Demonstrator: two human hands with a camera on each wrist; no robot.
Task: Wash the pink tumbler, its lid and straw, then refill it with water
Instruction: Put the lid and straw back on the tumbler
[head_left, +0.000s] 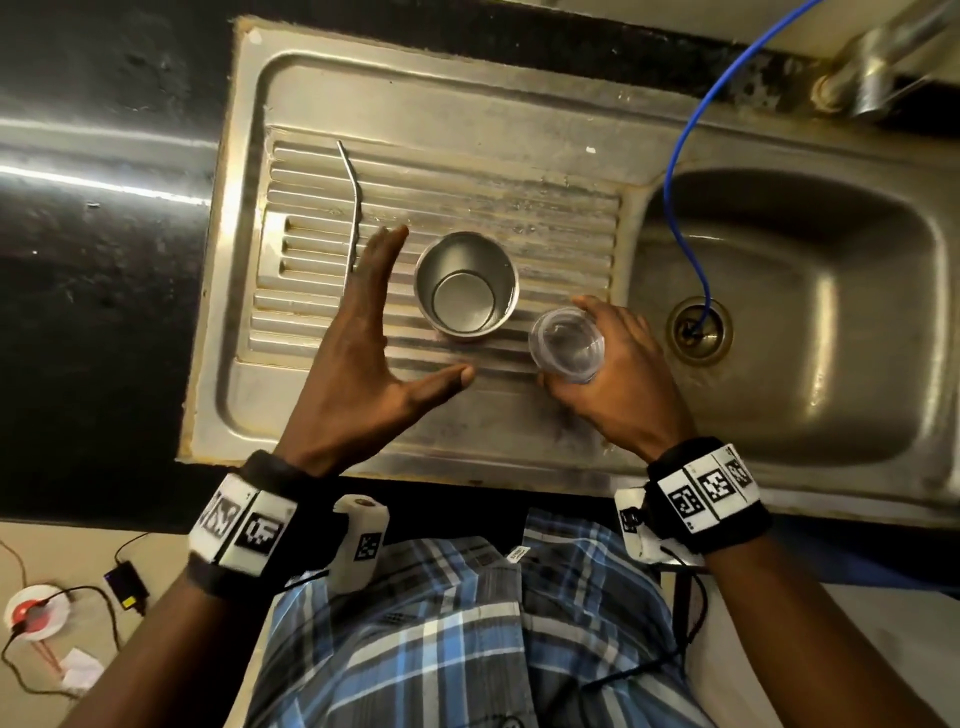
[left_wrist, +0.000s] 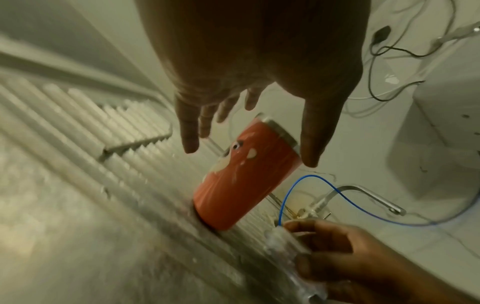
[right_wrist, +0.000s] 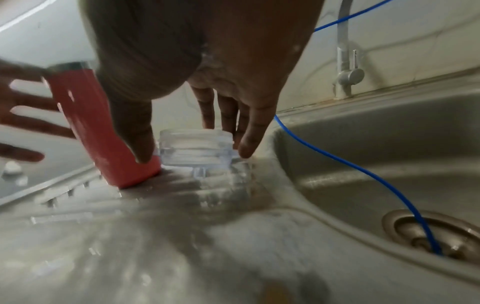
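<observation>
The right hand pinches the clear lid just off the drainboard, right of the tumbler. The left hand, spread and holding nothing, hovers left of the upright, uncapped tumbler. The straw lies far left. Probably about to steady the cup; next comes grasping it. Only the wrist views show its pink wall.
</observation>
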